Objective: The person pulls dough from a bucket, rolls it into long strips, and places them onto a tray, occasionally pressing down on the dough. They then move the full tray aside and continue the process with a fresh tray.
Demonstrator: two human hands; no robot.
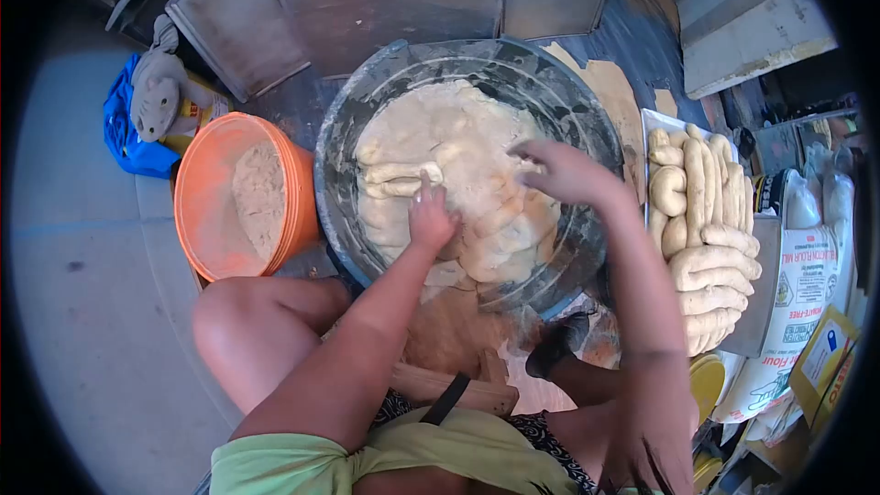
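Observation:
A wide dark basin holds flour and many pale pieces of dough. At the left side of the basin lie short dough rolls, side by side. My left hand reaches to the end of one roll, its fingertips against the dough and the other fingers bent. Over the right part of the basin, my right hand hangs with thumb and fingers apart, and nothing shows between them. Beneath and below it sit rounded, flour-dusted dough lumps, partly overlapping.
An orange bucket with flour stands left of the basin. To the right, a tray carries several long dough rolls. Metal sheets lean behind the basin. A printed flour sack is at the far right.

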